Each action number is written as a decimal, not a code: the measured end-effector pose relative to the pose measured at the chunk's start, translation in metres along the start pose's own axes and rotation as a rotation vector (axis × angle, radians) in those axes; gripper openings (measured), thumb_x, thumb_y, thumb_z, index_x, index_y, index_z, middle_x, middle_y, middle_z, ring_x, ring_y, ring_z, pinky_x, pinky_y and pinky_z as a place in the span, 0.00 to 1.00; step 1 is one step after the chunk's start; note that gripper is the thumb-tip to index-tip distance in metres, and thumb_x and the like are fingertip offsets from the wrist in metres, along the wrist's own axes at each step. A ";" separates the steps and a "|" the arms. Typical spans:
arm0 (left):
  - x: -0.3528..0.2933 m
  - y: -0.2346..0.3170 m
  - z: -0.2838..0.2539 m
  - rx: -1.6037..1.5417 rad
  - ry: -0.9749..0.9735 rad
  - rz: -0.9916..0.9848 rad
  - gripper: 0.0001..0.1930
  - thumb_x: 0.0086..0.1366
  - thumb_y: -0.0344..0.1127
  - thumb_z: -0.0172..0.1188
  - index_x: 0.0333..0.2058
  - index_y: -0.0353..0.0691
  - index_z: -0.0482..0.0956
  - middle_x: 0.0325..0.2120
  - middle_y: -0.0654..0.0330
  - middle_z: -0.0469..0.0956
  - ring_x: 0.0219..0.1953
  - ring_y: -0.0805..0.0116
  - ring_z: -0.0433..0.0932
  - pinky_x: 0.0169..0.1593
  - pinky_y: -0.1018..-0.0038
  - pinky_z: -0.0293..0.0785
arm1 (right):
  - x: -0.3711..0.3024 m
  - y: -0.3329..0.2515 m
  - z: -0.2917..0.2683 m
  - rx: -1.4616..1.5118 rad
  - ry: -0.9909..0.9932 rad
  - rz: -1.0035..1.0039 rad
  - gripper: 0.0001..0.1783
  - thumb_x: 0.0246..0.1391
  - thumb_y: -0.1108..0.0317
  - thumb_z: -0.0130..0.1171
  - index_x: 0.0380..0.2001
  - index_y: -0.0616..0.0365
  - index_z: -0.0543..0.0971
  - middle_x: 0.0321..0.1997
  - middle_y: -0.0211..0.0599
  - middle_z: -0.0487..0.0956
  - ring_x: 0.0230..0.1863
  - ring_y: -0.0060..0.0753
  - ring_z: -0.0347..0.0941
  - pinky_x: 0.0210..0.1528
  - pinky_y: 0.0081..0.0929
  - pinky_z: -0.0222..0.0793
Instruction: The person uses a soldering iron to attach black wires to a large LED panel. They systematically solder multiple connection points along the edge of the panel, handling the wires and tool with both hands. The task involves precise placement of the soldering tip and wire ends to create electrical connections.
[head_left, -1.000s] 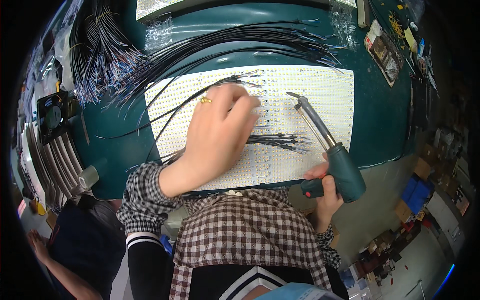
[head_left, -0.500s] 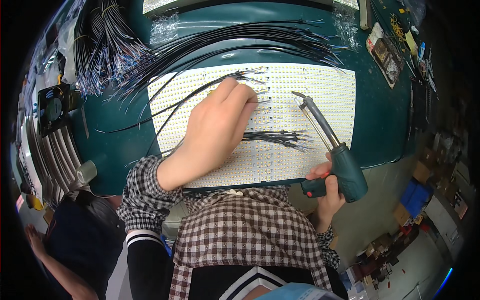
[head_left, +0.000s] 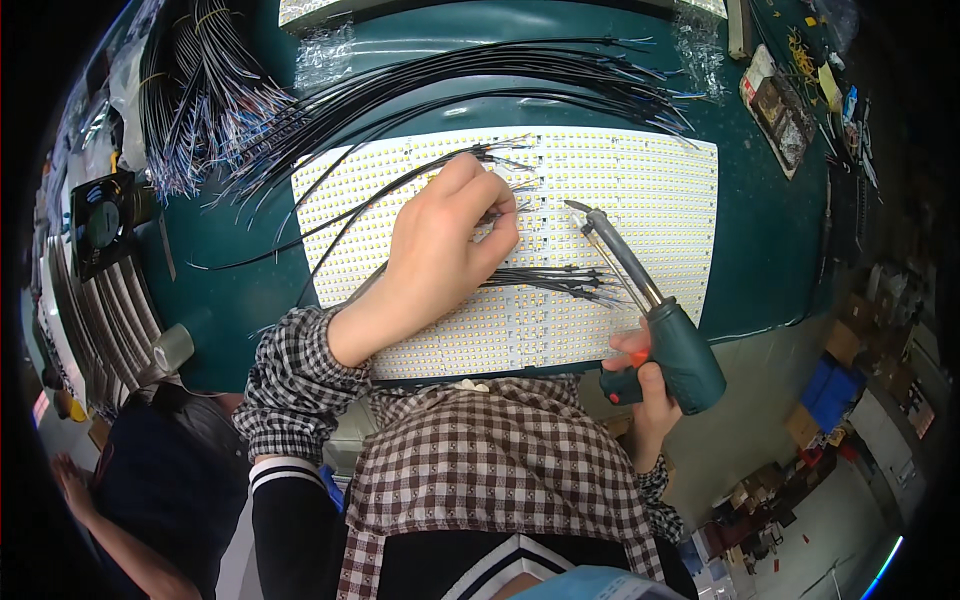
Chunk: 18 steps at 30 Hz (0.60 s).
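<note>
A white LED board sheet (head_left: pixel 640 220), covered in rows of small yellow chips, lies in front of me. My left hand (head_left: pixel 445 230) is over its middle, fingers pinched round a black cable whose thin stripped wires (head_left: pixel 524 208) poke out towards the contact column; the fingers partly hide the cable. My right hand (head_left: pixel 652 390) grips a green soldering gun (head_left: pixel 688 365) by its handle. Its dark tip (head_left: pixel 575 205) is above the sheet, a short way right of those wires. More black cables (head_left: pixel 550 278) lie on the sheet below my left hand, and others (head_left: pixel 480 152) above it.
Long black cables (head_left: pixel 480 62) lie across the green table (head_left: pixel 770 240) behind the sheet. Bundled wires (head_left: pixel 215 110) fill the far left, near a small fan (head_left: pixel 103 222) and a tape roll (head_left: pixel 173 348). A stained solder tray (head_left: pixel 778 110) is at far right. Another person's arm (head_left: pixel 125 540) shows lower left.
The soldering gun has come left and slightly down, bringing its tip nearer my left hand. My left hand has shifted slightly right, its fingers still pinched.
</note>
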<state>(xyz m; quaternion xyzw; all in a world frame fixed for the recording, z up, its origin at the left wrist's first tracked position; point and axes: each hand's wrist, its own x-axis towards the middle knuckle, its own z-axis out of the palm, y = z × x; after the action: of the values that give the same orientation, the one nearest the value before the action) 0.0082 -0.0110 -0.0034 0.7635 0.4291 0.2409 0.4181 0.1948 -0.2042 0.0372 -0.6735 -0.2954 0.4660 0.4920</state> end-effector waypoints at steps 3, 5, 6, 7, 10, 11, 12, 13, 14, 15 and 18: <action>0.002 -0.001 -0.002 -0.045 -0.009 0.002 0.05 0.50 0.25 0.60 0.26 0.38 0.73 0.25 0.57 0.70 0.26 0.60 0.75 0.29 0.69 0.71 | 0.000 0.000 0.002 0.021 -0.002 0.014 0.31 0.56 0.57 0.56 0.50 0.76 0.66 0.36 0.48 0.76 0.34 0.36 0.76 0.32 0.28 0.77; 0.002 -0.002 -0.003 -0.068 -0.022 0.001 0.05 0.50 0.25 0.60 0.26 0.38 0.73 0.25 0.57 0.70 0.26 0.60 0.75 0.29 0.69 0.71 | 0.000 0.000 0.003 0.042 -0.003 0.012 0.30 0.55 0.58 0.56 0.50 0.77 0.67 0.34 0.47 0.76 0.33 0.37 0.75 0.33 0.28 0.77; 0.002 -0.002 -0.003 -0.058 -0.025 0.005 0.05 0.50 0.25 0.60 0.26 0.38 0.73 0.25 0.57 0.70 0.26 0.60 0.75 0.29 0.69 0.71 | 0.000 -0.001 0.005 0.083 0.003 0.017 0.24 0.55 0.62 0.57 0.46 0.74 0.69 0.34 0.46 0.76 0.33 0.35 0.76 0.34 0.28 0.76; 0.002 -0.001 -0.003 -0.047 -0.028 0.009 0.05 0.50 0.25 0.60 0.26 0.38 0.73 0.25 0.57 0.70 0.26 0.59 0.75 0.29 0.69 0.71 | 0.000 -0.003 0.006 0.125 0.008 0.023 0.19 0.54 0.66 0.57 0.43 0.72 0.72 0.35 0.44 0.77 0.33 0.34 0.76 0.36 0.28 0.75; 0.002 -0.002 -0.003 -0.029 -0.026 0.019 0.05 0.49 0.25 0.60 0.26 0.38 0.73 0.25 0.57 0.70 0.26 0.59 0.75 0.29 0.68 0.71 | 0.000 -0.004 0.006 0.085 -0.020 0.034 0.24 0.54 0.64 0.57 0.46 0.74 0.69 0.33 0.45 0.76 0.32 0.35 0.76 0.37 0.30 0.74; 0.002 -0.002 -0.003 -0.025 -0.023 0.021 0.05 0.49 0.25 0.60 0.26 0.38 0.73 0.25 0.57 0.70 0.26 0.59 0.75 0.29 0.68 0.71 | 0.000 -0.004 0.005 0.045 -0.037 0.037 0.29 0.55 0.60 0.57 0.50 0.77 0.66 0.32 0.46 0.76 0.32 0.37 0.75 0.37 0.31 0.75; 0.002 -0.001 -0.003 -0.028 -0.024 0.018 0.05 0.49 0.25 0.60 0.26 0.38 0.73 0.25 0.57 0.70 0.27 0.59 0.75 0.29 0.68 0.71 | 0.001 -0.006 0.006 0.077 -0.039 0.036 0.22 0.54 0.65 0.57 0.45 0.74 0.70 0.32 0.44 0.76 0.33 0.35 0.75 0.37 0.30 0.74; 0.002 -0.001 -0.003 -0.030 -0.026 0.016 0.05 0.49 0.25 0.60 0.26 0.38 0.73 0.25 0.57 0.70 0.27 0.59 0.75 0.29 0.68 0.71 | 0.002 -0.008 0.007 0.111 -0.040 0.034 0.14 0.53 0.71 0.56 0.40 0.71 0.73 0.32 0.43 0.77 0.34 0.33 0.76 0.38 0.29 0.73; 0.002 0.000 -0.004 -0.032 -0.028 0.014 0.05 0.49 0.25 0.60 0.26 0.38 0.73 0.25 0.57 0.70 0.27 0.59 0.75 0.29 0.68 0.71 | 0.003 -0.009 0.008 0.145 -0.042 0.032 0.07 0.52 0.76 0.56 0.35 0.68 0.76 0.31 0.42 0.78 0.34 0.32 0.76 0.39 0.28 0.73; 0.002 0.000 -0.004 -0.028 -0.031 0.010 0.05 0.49 0.25 0.60 0.26 0.38 0.73 0.25 0.57 0.70 0.27 0.59 0.75 0.29 0.68 0.71 | 0.002 -0.009 0.009 0.136 -0.038 0.033 0.06 0.52 0.76 0.56 0.34 0.68 0.76 0.31 0.41 0.78 0.34 0.32 0.76 0.39 0.28 0.73; 0.003 0.000 -0.003 -0.017 -0.036 0.005 0.05 0.49 0.26 0.60 0.26 0.39 0.73 0.25 0.57 0.70 0.27 0.58 0.75 0.29 0.67 0.70 | 0.002 -0.008 0.012 0.115 -0.027 0.042 0.05 0.53 0.77 0.56 0.32 0.67 0.77 0.30 0.40 0.78 0.34 0.31 0.75 0.39 0.27 0.72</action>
<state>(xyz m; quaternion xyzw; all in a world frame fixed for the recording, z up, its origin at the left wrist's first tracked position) 0.0070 -0.0073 -0.0015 0.7652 0.4174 0.2320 0.4317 0.1851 -0.1948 0.0434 -0.6438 -0.2605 0.5014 0.5160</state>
